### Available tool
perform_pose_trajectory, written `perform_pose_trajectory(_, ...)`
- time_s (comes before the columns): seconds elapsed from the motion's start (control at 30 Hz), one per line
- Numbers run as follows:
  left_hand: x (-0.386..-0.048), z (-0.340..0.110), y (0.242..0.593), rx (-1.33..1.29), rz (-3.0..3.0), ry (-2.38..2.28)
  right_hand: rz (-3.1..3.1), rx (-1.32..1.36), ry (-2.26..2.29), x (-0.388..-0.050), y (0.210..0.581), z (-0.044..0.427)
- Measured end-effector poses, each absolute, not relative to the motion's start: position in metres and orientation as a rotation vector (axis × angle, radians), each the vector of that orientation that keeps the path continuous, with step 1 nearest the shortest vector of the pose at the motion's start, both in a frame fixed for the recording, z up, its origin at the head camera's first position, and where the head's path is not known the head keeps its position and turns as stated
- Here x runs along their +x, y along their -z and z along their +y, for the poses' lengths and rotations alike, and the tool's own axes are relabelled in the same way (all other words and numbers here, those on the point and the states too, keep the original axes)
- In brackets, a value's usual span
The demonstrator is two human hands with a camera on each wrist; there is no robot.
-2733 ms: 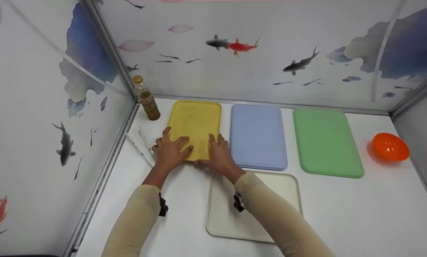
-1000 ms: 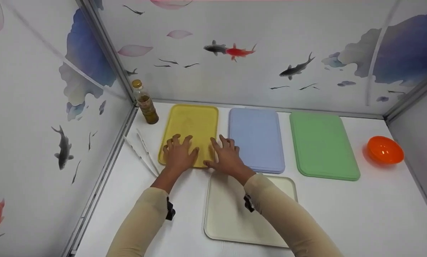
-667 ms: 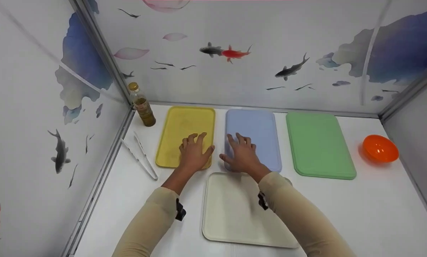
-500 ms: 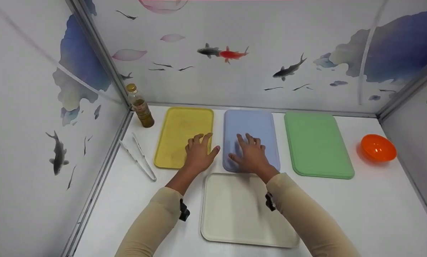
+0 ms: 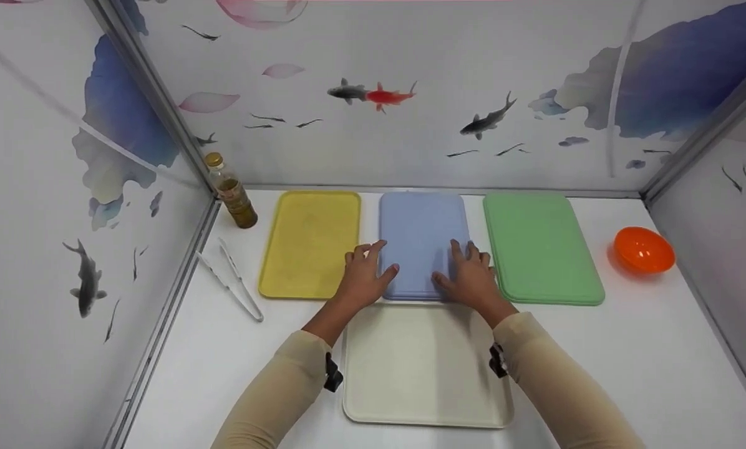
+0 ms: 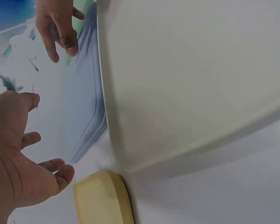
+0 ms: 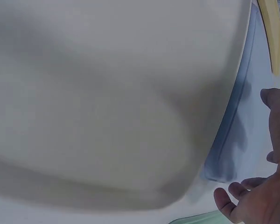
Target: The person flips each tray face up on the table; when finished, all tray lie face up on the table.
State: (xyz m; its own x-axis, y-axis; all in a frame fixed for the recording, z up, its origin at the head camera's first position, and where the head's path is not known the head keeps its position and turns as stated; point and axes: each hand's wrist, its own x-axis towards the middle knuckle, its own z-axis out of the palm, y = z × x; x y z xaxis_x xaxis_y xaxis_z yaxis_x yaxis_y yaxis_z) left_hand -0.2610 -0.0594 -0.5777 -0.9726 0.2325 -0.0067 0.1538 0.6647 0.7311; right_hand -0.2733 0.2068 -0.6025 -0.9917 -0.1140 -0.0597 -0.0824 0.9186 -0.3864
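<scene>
A light-blue rectangular tray (image 5: 423, 243) lies flat on the white table, with a hand over each side of its near half. My left hand (image 5: 365, 275), fingers spread and loosely bent, is at its left edge; in the left wrist view this hand (image 6: 25, 161) holds nothing. Over the right edge hovers my right hand (image 5: 471, 277), thumb and fingers apart, reaching toward the gap beside the green tray (image 5: 544, 249). The right wrist view also shows that hand (image 7: 266, 177) gripping nothing. Contact with the blue tray is hard to tell.
A cream rimmed tray (image 5: 426, 374) lies in front, below the forearms. A yellow tray (image 5: 314, 243) is left of the blue one. White tongs (image 5: 236, 287) and an oil bottle (image 5: 236, 202) are at the left. An orange bowl (image 5: 644, 251) stands far right.
Both hands have moved right, from the sides of the yellow tray to the sides of the blue tray. The trays keep about the same places; the head view has shifted slightly.
</scene>
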Motion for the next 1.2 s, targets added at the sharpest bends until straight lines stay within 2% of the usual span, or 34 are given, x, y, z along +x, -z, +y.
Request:
perform_pose_trajectory(0.17, -0.279, -0.054, 0.625, 0.319, 2.745, -1.175, 2.941, -0.097, 0.673, -0.268, 0.609, 0.214)
perform_pose_trajectory(0.3, -0.269, -0.049, 0.615, 0.271, 2.695, -1.135, 2.926, -0.098, 0.735, -0.261, 0.608, 0.213)
perform_pose_trajectory(0.4, -0.251, -0.044, 0.585, 0.225, 2.675, -1.105, 2.944, -0.099, 0.787, -0.257, 0.605, 0.210)
perform_pose_trajectory(0.7, -0.250, -0.035, 0.587, 0.217, 2.696, -1.091, 2.966, -0.045, 0.925, -0.257, 0.614, 0.206)
perform_pose_trajectory(0.93, -0.252, -0.036, 0.588, 0.201, 2.652, -1.186, 3.003, -0.070, 1.001, -0.272, 0.645, 0.218)
perform_pose_trajectory(1.2, -0.266, -0.034, 0.613, 0.175, 2.615, -1.287, 2.952, 0.033, 0.942, -0.261, 0.612, 0.205)
